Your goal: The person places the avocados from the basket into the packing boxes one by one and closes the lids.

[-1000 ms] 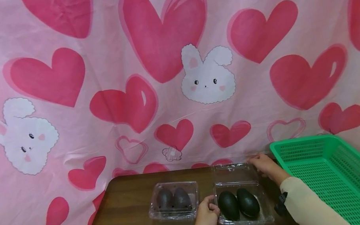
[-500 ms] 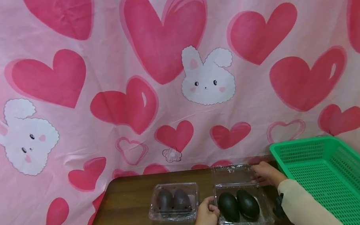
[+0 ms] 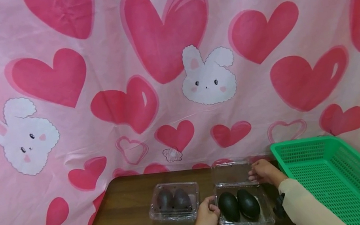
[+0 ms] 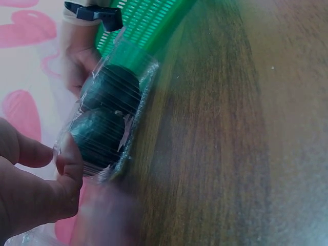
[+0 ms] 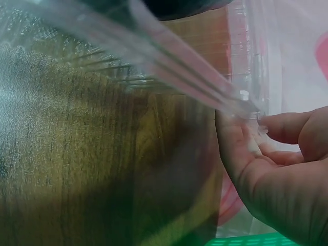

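A clear plastic clamshell box [image 3: 269,220] stands on the table with its lid [image 3: 231,172] raised at the far side. Two dark green avocados [image 3: 228,206] lie side by side in its base. My left hand [image 3: 207,217] pinches the left rim between thumb and fingers; the left wrist view shows the thumb [image 4: 69,154] against the plastic. At the lid's right side, near the hinge, my right hand [image 3: 264,171] pinches the clear edge, its thumb [image 5: 284,125] meeting the corner in the right wrist view. The remaining fingers curl behind the plastic.
Left of the box stands a second clear clamshell box [image 3: 176,217], closed over two darker avocados [image 3: 181,199]. A large green plastic basket [image 3: 334,165] is at the right, beside the right forearm. The brown wooden table [image 3: 123,219] ends at a pink heart-patterned cloth [image 3: 172,109].
My right hand has come nearer along the lid's right side, from its far corner toward the hinge. The lid's far edge now stands slightly higher. My left hand has kept its place.
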The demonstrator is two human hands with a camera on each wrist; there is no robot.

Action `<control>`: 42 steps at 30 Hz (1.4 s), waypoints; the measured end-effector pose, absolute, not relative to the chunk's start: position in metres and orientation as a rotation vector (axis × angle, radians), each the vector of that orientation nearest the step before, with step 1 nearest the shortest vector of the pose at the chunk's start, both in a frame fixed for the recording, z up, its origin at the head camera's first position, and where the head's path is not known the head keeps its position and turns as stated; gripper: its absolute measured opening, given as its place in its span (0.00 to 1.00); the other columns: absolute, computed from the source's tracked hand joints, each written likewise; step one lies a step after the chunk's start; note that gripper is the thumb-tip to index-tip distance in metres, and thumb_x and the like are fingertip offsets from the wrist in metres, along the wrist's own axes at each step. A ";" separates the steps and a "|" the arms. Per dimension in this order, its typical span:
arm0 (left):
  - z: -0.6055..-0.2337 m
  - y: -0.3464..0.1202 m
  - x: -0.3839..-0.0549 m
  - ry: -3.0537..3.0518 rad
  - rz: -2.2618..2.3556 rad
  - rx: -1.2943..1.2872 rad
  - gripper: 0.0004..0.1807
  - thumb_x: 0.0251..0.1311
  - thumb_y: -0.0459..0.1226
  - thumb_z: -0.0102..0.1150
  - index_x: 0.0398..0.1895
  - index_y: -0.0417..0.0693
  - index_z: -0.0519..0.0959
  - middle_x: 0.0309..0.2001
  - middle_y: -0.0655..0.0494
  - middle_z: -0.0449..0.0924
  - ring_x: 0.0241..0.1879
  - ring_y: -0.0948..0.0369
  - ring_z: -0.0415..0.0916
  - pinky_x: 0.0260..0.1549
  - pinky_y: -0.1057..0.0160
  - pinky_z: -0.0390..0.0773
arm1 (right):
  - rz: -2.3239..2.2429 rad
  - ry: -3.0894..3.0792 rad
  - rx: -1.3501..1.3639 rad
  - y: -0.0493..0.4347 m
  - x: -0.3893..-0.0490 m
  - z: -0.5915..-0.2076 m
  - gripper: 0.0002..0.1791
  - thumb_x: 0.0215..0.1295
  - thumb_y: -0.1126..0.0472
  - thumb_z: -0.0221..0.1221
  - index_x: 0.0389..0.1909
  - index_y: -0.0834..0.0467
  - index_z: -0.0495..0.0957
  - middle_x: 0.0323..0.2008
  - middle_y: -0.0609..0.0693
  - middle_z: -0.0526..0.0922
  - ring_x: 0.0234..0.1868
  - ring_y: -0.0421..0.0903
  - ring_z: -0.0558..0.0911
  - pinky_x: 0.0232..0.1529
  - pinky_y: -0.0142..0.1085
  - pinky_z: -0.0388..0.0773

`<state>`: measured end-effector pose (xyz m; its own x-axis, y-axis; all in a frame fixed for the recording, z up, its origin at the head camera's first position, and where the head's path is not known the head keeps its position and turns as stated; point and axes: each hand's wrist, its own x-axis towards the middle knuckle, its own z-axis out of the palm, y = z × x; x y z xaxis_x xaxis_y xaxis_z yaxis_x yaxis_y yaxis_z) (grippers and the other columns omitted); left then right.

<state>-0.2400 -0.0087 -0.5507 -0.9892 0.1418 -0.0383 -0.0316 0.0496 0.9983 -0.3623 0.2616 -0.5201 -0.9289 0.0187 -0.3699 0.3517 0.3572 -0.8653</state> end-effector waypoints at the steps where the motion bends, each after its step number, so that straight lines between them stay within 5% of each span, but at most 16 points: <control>1: -0.550 -0.009 -0.240 2.181 2.080 0.117 0.27 0.57 0.17 0.52 0.63 0.22 0.70 0.29 0.55 0.72 0.24 0.62 0.69 0.20 0.73 0.71 | -1.589 2.345 0.317 0.261 -0.362 -0.518 0.19 0.78 0.70 0.45 0.63 0.78 0.64 0.38 0.62 0.82 0.33 0.49 0.86 0.40 0.44 0.88; 5: -0.550 -0.009 -0.242 2.185 2.082 0.118 0.26 0.57 0.17 0.52 0.63 0.23 0.70 0.30 0.54 0.73 0.24 0.63 0.69 0.20 0.73 0.72 | -1.598 2.399 0.307 0.260 -0.361 -0.514 0.15 0.77 0.70 0.48 0.58 0.75 0.67 0.38 0.62 0.81 0.32 0.49 0.85 0.38 0.44 0.89; 18: -0.550 -0.008 -0.243 2.199 2.079 0.139 0.27 0.55 0.17 0.52 0.62 0.21 0.70 0.29 0.54 0.73 0.24 0.64 0.69 0.21 0.73 0.71 | -1.707 2.411 0.219 0.259 -0.358 -0.498 0.20 0.76 0.70 0.47 0.65 0.73 0.61 0.41 0.64 0.78 0.35 0.49 0.81 0.33 0.43 0.86; 25: -0.550 -0.008 -0.243 2.201 2.076 0.120 0.27 0.56 0.18 0.52 0.62 0.22 0.70 0.30 0.54 0.73 0.24 0.63 0.69 0.21 0.73 0.71 | -1.715 2.526 0.107 0.259 -0.358 -0.485 0.21 0.75 0.69 0.49 0.64 0.75 0.64 0.51 0.72 0.76 0.40 0.49 0.84 0.38 0.47 0.87; 32: -0.550 -0.008 -0.242 2.166 2.090 0.102 0.26 0.57 0.17 0.52 0.62 0.23 0.70 0.30 0.54 0.73 0.24 0.63 0.69 0.21 0.72 0.72 | -1.663 2.587 0.044 0.263 -0.349 -0.471 0.20 0.78 0.66 0.51 0.63 0.74 0.65 0.57 0.75 0.76 0.50 0.62 0.87 0.50 0.58 0.86; 42: -0.552 -0.008 -0.241 2.189 2.079 0.101 0.26 0.57 0.18 0.53 0.62 0.23 0.71 0.30 0.54 0.74 0.24 0.65 0.68 0.22 0.73 0.71 | -1.407 2.910 -0.262 0.261 -0.321 -0.458 0.17 0.77 0.65 0.55 0.61 0.69 0.73 0.53 0.68 0.84 0.52 0.62 0.85 0.48 0.49 0.87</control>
<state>-0.2409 -0.0081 -0.5523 -0.9905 0.1314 -0.0418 -0.0350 0.0535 0.9980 -0.3209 0.2613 -0.4584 -0.9818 -0.1009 0.1607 -0.1886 0.6116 -0.7684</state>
